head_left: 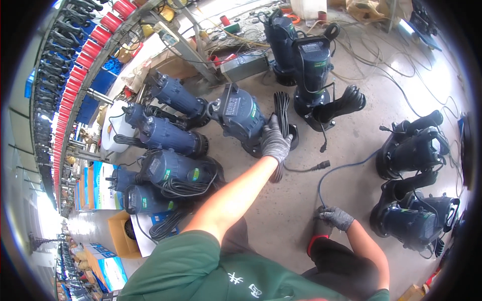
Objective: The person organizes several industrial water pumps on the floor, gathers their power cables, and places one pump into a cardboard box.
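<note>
My left hand [276,141], in a grey work glove, reaches forward and closes round a coiled bundle of black cable [282,108]. The bundle stands against a dark blue submersible pump [242,118] with a top handle. A plug [321,165] on the cable's loose end lies on the floor to the right. Low on the right, my gloved right hand [337,218] is closed beside my shoe [321,232]. A thin blue hose [334,168] runs into its fingers; whatever else they hold is hidden.
Several similar pumps stand close on the left, including one with coiled cable [183,168]. Two taller pumps [312,65] stand ahead; more pumps [411,150] are at the right. Loose cords [391,75] cross the far floor. A metal box [245,66] and an open carton [123,233] are nearby.
</note>
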Tool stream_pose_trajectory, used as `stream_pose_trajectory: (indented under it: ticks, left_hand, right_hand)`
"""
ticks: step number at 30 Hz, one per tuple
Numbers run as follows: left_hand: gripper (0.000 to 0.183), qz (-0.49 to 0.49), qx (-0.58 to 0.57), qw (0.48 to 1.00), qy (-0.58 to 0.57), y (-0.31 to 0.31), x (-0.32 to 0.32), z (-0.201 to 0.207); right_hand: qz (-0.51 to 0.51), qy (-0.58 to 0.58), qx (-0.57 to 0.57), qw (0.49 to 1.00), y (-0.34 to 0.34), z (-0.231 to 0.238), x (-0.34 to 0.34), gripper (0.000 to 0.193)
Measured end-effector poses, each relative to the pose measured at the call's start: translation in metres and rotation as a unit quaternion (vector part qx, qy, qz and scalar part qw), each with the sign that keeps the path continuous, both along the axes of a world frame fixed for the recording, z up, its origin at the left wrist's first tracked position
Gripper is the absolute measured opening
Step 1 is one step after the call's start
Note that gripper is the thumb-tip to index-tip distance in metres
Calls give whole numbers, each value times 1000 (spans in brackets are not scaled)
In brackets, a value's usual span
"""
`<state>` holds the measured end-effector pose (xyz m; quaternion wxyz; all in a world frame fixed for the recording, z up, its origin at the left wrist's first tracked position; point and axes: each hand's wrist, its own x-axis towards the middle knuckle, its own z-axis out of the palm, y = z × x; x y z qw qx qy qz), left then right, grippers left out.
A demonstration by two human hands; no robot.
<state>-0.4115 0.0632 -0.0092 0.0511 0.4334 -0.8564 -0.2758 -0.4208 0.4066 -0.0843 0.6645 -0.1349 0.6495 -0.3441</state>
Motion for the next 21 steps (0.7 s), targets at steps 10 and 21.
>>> stream_pose_trajectory:
  ticks: [10,21]
  left_hand:
    - [33,-202,-333,885,255,-16,34,98]
    - [36,-170,-318,933,3,-116,-21,146]
  right_hand:
    - [0,-17,-3,1000,3,-24,-2,30]
    - [23,-46,-25,998,-9,-1,-2,26]
